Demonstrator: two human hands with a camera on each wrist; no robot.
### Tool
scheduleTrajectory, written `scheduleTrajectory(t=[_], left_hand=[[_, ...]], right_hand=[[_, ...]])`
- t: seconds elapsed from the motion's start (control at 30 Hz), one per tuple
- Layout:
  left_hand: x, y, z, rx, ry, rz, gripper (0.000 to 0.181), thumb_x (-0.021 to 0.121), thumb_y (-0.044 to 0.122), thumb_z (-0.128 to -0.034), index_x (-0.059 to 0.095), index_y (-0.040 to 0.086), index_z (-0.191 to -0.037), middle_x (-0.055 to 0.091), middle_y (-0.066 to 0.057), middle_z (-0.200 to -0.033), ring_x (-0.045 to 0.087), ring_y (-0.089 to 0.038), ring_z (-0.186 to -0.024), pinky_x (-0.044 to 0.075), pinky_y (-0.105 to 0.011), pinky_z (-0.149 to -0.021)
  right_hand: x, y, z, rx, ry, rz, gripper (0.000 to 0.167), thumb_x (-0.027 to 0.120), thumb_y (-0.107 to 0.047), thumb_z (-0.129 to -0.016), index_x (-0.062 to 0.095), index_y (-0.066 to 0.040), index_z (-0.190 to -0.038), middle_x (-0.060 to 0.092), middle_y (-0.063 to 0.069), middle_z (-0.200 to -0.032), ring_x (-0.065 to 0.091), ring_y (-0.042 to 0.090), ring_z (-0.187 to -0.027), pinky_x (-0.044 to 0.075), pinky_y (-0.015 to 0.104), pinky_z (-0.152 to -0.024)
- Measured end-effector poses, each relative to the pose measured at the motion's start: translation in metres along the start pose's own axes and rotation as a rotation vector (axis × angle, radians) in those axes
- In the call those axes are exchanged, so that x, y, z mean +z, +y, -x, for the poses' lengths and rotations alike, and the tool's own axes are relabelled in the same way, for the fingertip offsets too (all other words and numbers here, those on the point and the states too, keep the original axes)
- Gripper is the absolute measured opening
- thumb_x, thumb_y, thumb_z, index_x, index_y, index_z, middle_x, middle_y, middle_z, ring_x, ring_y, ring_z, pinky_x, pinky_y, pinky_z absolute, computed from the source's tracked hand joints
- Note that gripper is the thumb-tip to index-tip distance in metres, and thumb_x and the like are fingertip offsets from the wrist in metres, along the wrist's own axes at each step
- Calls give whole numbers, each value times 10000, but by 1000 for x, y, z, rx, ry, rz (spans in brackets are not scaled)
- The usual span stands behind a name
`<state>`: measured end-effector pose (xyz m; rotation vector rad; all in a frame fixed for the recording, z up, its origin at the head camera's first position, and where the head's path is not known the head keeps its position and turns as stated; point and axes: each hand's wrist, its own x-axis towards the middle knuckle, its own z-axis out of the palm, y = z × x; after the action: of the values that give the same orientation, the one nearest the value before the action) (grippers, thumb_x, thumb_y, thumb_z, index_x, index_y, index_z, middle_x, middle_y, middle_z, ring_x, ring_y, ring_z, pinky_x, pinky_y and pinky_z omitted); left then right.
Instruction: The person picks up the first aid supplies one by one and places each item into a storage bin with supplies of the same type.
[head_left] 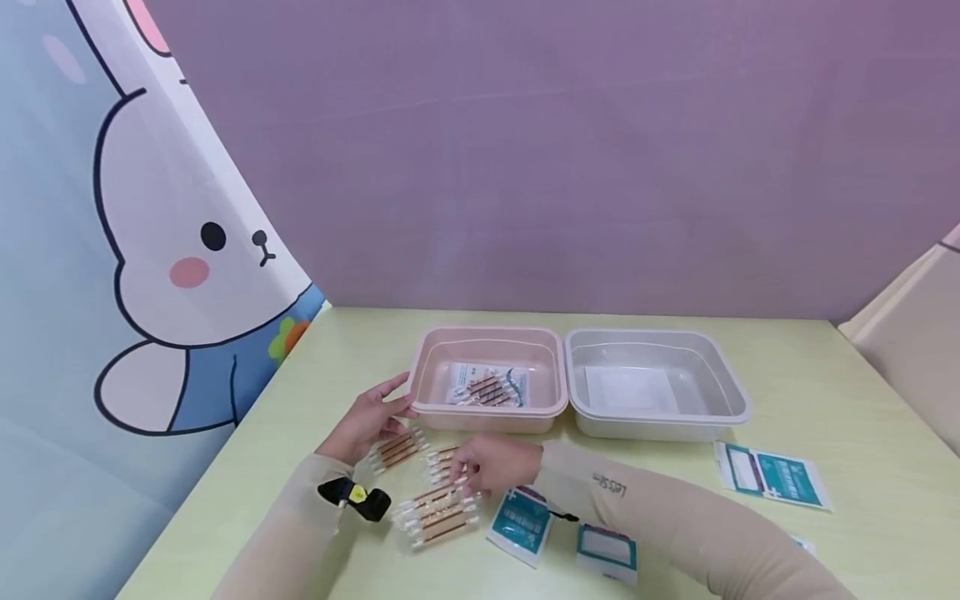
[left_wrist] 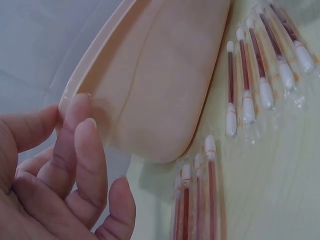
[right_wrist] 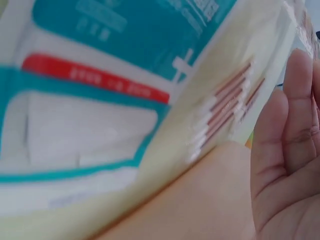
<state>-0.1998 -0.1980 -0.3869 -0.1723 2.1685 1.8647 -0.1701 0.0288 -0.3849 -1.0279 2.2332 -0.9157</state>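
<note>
My left hand (head_left: 367, 423) (left_wrist: 65, 175) holds the rim of the pink tray (head_left: 542, 375) (left_wrist: 165, 75) at its near left corner, thumb outside and fingertips over the edge. Inside that tray lie a printed packet and a wrapped pack of brown swabs (head_left: 491, 390). Over the swab packs in front of it, my right hand (head_left: 498, 462) (right_wrist: 290, 165) has its fingertips pointing down, pinching clear wrapping (right_wrist: 304, 25) at the edge of the right wrist view. Beneath and beside it are swab packs (head_left: 438, 512) (right_wrist: 225, 107); another pack (head_left: 396, 450) (left_wrist: 265, 65) lies near my left hand.
A white tray (head_left: 656, 423) with a pale flat item in it stands right of the pink one. Teal and white packets (head_left: 521, 523) (head_left: 607, 550) (head_left: 776, 475) lie in front and at the right. A purple backdrop rises behind the table.
</note>
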Motion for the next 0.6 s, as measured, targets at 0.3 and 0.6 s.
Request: scheduleTrajectory(t=[0.3, 0.6], left_hand=[[0, -4, -3, 18, -47, 27, 565, 508, 165, -1004, 267, 61, -1504, 668, 25, -752, 545, -82, -530, 473, -267, -631], [-4, -7, -4, 28, -44, 11, 560, 505, 150, -1004, 270, 60, -1504, 665, 28, -764, 536, -99, -563, 490, -258, -640]], right_hand=[[-18, -6, 3, 12, 26, -31, 120, 665, 52, -852, 665, -46, -921, 578, -11, -598, 558, 73, -514, 407, 164, -510], [-36, -9, 2, -9, 98, -40, 117, 661, 46, -861, 683, -14, -959, 586, -4, -631, 589, 81, -549, 496, 206, -563]])
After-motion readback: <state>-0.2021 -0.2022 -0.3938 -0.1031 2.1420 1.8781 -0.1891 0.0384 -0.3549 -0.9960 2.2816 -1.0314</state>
